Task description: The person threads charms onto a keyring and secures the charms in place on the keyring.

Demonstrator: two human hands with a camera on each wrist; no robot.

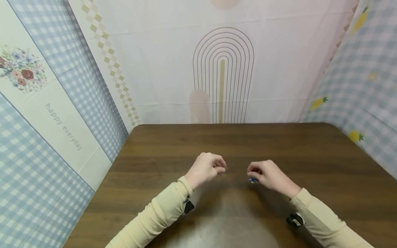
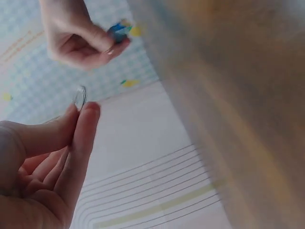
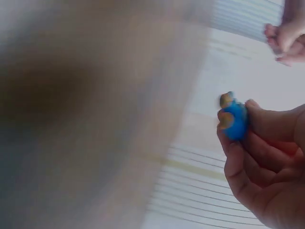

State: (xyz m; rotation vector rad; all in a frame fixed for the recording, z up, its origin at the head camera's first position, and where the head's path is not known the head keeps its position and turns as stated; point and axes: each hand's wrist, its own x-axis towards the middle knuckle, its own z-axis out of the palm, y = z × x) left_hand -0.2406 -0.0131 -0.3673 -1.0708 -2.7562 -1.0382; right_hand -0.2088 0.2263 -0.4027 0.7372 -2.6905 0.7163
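Fingertips and thumb of your left grip (image 1: pixel 206 168) pinch a thin, silvery, wire-like loop (image 2: pixel 84 95) that looks like metal. You have it by its near edge, so most of the loop stands out past the fingertips; so slight a thing probably gives them little else to take, and this hold leaves its opening uncovered.

Across a gap from it, your right grip (image 1: pixel 270 175) pinches a small, rounded, bright-blue piece with orange-tan lumps (image 3: pixel 235 125), thumb on one side and fingers on the other. The lumps face away from your palm, and much of the blue body shows, likely because you hold so small a piece by the fingertips rather than in the palm. Blur hides what it depicts, and you cannot tell its material.

Both grips are raised above the brown wood-grain counter (image 1: pixel 217 137), whose surface lies bare between and beyond them. Held apart at about the same height, with the pinching fingers turned inward, each item faces the other.
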